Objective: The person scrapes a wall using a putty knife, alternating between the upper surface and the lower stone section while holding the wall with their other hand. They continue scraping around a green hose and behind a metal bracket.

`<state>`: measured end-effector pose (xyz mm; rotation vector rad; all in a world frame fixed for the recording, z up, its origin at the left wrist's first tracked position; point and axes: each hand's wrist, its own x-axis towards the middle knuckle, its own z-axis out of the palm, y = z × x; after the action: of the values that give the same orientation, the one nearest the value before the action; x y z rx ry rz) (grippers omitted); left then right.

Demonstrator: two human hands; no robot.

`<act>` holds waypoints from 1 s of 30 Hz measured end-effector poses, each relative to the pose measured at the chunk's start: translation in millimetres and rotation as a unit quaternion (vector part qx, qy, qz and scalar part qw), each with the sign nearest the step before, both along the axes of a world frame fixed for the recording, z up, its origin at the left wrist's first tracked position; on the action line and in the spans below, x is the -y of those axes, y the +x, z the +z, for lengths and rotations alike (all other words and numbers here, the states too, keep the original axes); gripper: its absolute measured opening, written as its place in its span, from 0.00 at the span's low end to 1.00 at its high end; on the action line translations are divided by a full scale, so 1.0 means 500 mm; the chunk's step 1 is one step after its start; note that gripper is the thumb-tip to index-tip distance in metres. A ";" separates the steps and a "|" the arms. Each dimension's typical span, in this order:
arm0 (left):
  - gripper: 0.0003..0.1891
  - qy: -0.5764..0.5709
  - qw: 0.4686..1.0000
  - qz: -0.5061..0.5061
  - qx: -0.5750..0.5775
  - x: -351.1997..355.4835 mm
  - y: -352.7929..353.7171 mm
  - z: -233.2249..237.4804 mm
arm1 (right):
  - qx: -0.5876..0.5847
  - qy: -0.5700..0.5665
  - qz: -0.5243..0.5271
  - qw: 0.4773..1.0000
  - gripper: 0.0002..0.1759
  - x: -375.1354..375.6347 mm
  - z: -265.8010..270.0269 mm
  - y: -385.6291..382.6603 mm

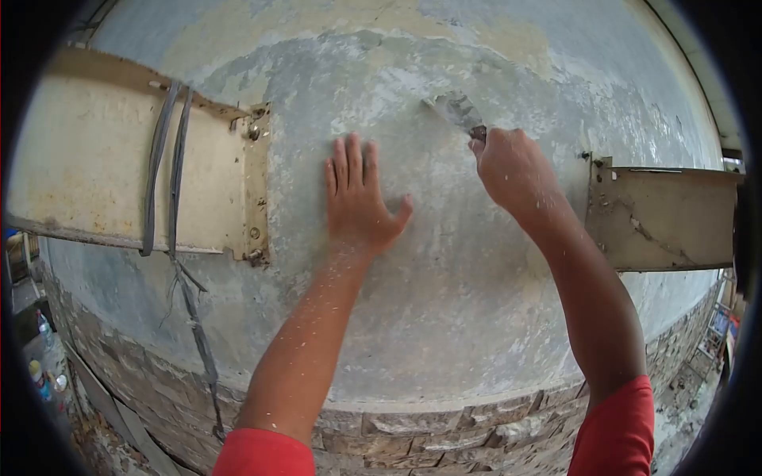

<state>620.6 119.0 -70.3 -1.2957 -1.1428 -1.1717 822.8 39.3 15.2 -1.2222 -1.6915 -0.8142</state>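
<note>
My left hand lies flat against the grey, patchy wall, its fingers spread and pointing up. Higher and to the right, my right hand is closed round the handle of a scraper. The scraper's broad metal blade points up and left and appears to touch the wall. Most of its handle is hidden in my fist. Around the blade the surface shows pale, flaking paint over bare grey. White flecks dot both my forearms.
A cream metal beam, wrapped with dark straps, is bolted to the wall on the left. Another metal beam juts out at the right. Stone-like cladding runs along the bottom. Bottles stand at lower left.
</note>
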 end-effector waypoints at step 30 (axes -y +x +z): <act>0.47 -0.044 0.998 -0.012 -0.052 0.042 -0.158 -0.016 | 0.084 0.120 0.090 0.985 0.14 0.022 0.275 -0.497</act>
<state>541.5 97.8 -78.4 -1.4240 -1.1165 -1.0682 574.2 28.4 152.5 -0.8431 -1.7496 -0.9994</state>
